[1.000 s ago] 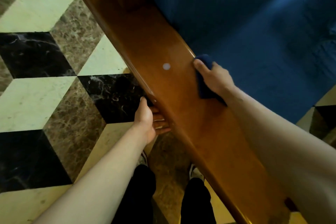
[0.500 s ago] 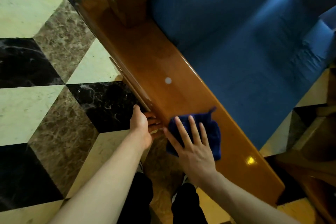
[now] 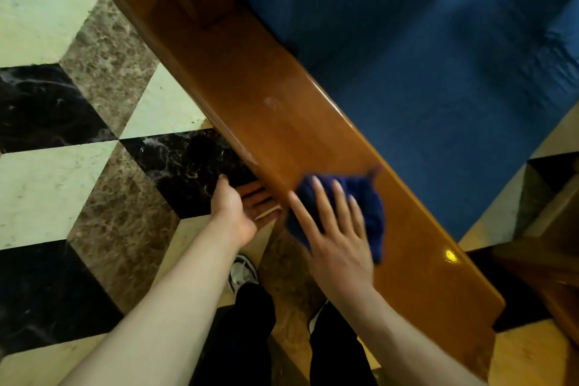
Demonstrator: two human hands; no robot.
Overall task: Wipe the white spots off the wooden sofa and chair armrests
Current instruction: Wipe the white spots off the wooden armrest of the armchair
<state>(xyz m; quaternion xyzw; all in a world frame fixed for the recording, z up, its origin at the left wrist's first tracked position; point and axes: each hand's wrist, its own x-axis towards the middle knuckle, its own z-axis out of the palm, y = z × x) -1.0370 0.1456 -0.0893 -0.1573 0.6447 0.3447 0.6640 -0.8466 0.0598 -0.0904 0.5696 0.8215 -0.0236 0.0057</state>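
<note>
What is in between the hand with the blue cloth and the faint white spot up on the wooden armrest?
Just bare, shiny wood. In the head view, nothing lies on the armrest between the right hand on the blue cloth and the smudged white spot.

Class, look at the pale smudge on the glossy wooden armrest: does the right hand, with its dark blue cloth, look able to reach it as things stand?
Probably yes. The right hand presses the dark blue cloth flat on the glossy wooden armrest, and only bare wood lies between it and the pale smudge farther up.

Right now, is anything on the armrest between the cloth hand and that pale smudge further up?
Nothing visible. The right hand presses the blue cloth flat on the wooden armrest; bare wood runs up to the faint smudge.
</note>
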